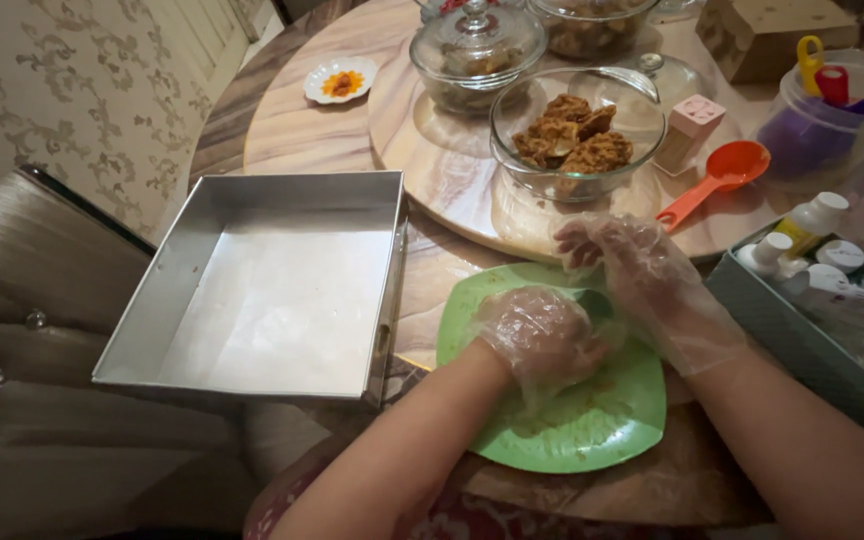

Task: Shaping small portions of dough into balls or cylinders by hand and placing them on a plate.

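Both gloved hands (592,310) over green plate (592,420), beside square tin (272,285).

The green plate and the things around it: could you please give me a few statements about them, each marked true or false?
1. Both hands wear thin clear plastic gloves. True: the left hand and the right hand are both gloved.
2. The green plate lies under the left hand. True.
3. The square metal pan is full of brown pieces. False: it holds only a pale lining sheet; the brown pieces sit in the open glass bowl.
4. The orange scoop is held in the right hand. False: it lies on the round turntable, apart from both hands.
5. The small white dish holds something orange. True.
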